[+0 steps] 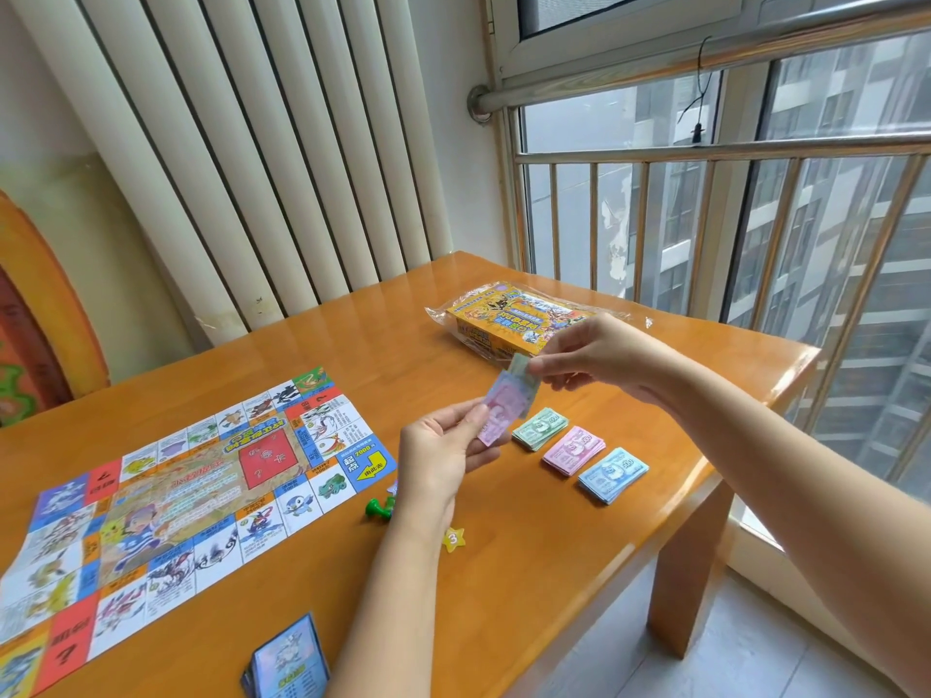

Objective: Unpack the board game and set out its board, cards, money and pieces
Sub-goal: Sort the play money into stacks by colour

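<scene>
A: Which step is in hand?

B: By the look of it, the money is being sorted. A thin sheaf of play notes (504, 408) is held up between the two hands, above the bench (504, 596). Its lower end is pinched by the fingers (473, 420) of the left hand (443, 455), with the thumb laid on the pink top note. Its upper end, where a greenish note shows, is pinched by the fingers (546, 366) of the right hand (599, 355).

A: Where is the sorted money found?

B: Just below and to the right of the left fingers, three piles are laid in a row on the bench: a green pile (540, 428), a pink pile (574, 450) and a blue pile (612, 475), near one another but apart.

A: And the rest?

B: The board (176, 506) is spread flat, well to the left of the left fingers. A card deck (287, 662) lies below the left forearm, near the bench edge. A green pawn (379, 510) and a yellow star token (453, 539) are seen beside the left wrist. The game box (509, 319), in its clear wrapper, lies just behind the right fingers.

A: What is called for next?

B: One note should be drawn off by the right fingers while the others are kept pinched by the left, then laid on the pile of its own colour. Thin paper can be expected to cling, so two notes may be drawn together.
</scene>
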### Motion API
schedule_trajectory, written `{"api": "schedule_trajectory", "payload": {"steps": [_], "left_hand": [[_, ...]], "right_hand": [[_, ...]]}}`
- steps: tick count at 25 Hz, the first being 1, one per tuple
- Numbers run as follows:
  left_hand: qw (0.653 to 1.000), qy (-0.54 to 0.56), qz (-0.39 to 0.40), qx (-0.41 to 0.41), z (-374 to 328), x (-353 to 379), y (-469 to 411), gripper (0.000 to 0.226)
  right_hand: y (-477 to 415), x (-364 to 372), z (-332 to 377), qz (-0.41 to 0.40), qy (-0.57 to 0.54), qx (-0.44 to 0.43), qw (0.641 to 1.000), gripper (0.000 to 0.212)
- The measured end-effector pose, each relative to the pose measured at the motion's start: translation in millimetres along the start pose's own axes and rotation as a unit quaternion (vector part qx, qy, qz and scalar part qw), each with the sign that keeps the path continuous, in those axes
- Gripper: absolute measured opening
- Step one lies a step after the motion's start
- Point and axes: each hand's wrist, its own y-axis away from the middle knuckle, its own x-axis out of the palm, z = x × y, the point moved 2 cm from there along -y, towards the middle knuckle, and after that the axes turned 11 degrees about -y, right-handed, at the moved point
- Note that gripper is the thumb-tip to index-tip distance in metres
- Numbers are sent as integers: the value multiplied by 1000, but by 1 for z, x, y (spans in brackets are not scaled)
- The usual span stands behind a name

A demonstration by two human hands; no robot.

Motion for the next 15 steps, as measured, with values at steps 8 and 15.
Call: {"api": "schedule_trajectory", "payload": {"steps": [8,15], "left_hand": [[990,113,-34,-83,10,-8,-6,11],[986,133,2,-96,11,1,-4,11]], "right_hand": [[-1,-14,-37,-69,-100,143,982,7],[-4,-9,-32,-50,-76,75,993,11]]}}
